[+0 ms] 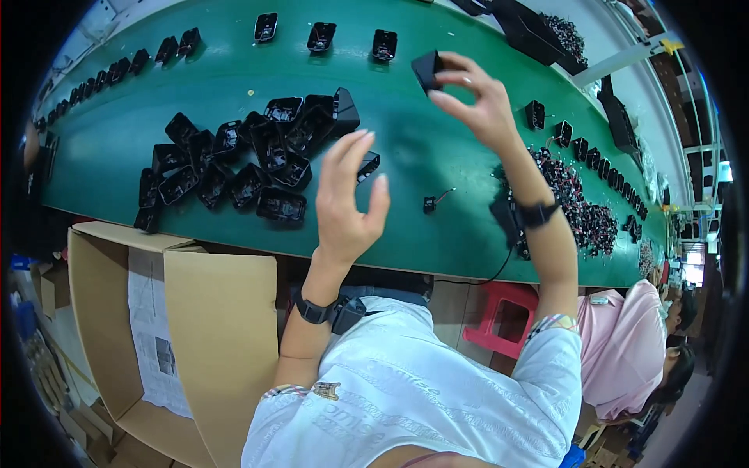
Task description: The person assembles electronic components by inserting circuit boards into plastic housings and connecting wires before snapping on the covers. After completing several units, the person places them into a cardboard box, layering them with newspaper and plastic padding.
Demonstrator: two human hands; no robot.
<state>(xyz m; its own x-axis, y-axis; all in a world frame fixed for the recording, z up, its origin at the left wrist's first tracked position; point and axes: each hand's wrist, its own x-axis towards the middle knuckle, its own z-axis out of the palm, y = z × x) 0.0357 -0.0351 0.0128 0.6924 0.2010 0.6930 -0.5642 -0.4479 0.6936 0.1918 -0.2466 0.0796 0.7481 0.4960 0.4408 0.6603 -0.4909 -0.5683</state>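
My right hand (484, 105) is raised over the far side of the green table, its thumb and fingers closed on a black plastic housing (426, 72). My left hand (347, 203) hovers above the table with thumb and fingers apart, holding nothing. Just beyond its thumb lies another black housing (370, 164). A heap of open black housings (269, 148) spreads to the left of that hand. Between my arms, a small black part with thin wires (430, 204) rests alone on the green table (413, 242).
Housings (321, 37) stand in a row along the far edge and down the left. On the right are a pile of small wired parts (573, 195) and a line of black pieces (593, 159). An open cardboard box (222, 312), a red stool (499, 320) and a co-worker in pink (624, 351) are nearby.
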